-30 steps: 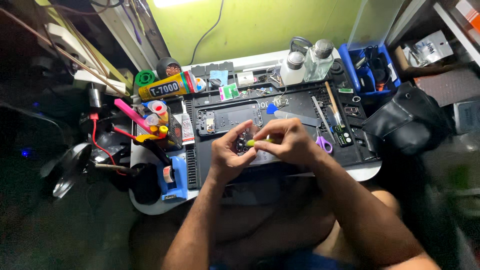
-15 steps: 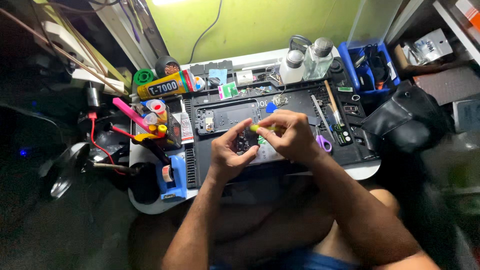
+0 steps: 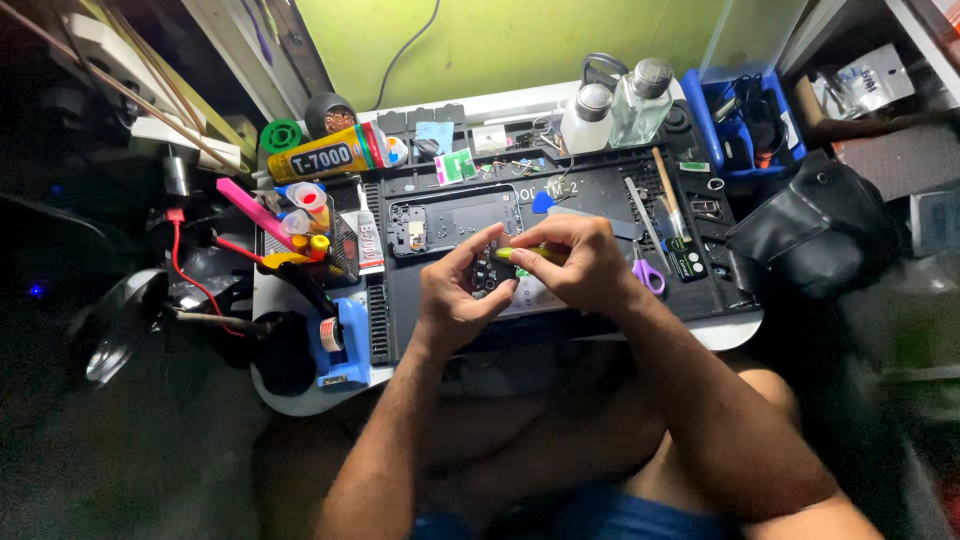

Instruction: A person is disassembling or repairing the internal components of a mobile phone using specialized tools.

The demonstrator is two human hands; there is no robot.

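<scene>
Together, left hand (image 3: 452,300) and right hand (image 3: 578,262) pinch a slim yellow-green tool (image 3: 522,253).

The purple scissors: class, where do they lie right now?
In the head view, the purple scissors lie on the black mat just right of the right hand, beside the bagged strip.

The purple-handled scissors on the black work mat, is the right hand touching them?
Cannot tell. In the head view the right hand overlaps the purple-handled scissors near the wrist, on the black work mat; neither contact nor gap shows.
</scene>
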